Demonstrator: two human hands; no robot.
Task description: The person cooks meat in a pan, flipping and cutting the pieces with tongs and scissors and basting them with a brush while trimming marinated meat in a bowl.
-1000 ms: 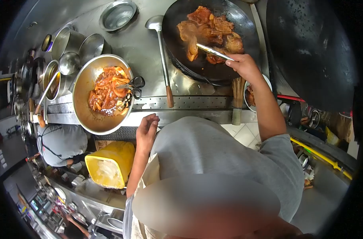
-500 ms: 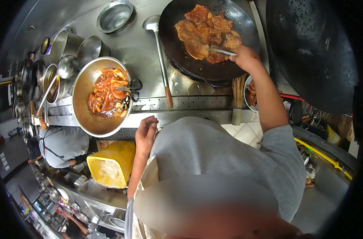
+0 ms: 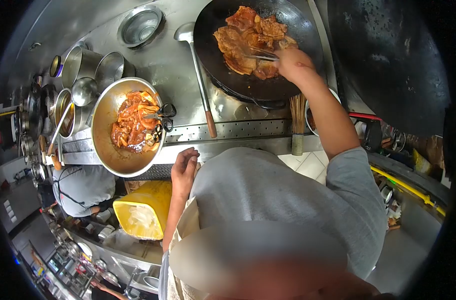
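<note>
My right hand (image 3: 294, 65) is closed on metal tongs (image 3: 262, 54), whose tips reach into the reddish-brown meat slices (image 3: 238, 46) in the large black wok (image 3: 215, 75). The slices overlap in the wok's middle. Beside my body, near the counter's front edge, my left hand (image 3: 184, 167) is loosely curled, with nothing visible in it. Left of it, a big metal bowl (image 3: 105, 145) holds raw-looking meat in red sauce (image 3: 134, 120). Black-handled scissors (image 3: 165, 116) lean in that bowl, their blades partly in the meat.
A wooden-handled wok ladle (image 3: 200, 80) lies left of the wok. A bamboo brush (image 3: 297, 125) and a partly hidden bowl (image 3: 310, 120) stand at right. Metal pots (image 3: 80, 67) crowd the left. A yellow bin (image 3: 155, 200) stands below; another person (image 3: 83, 187) bends nearby.
My right hand has moved left and slightly up over the wok with the tongs, and both prongs now show. The view has shifted slightly; my left hand stays by my body.
</note>
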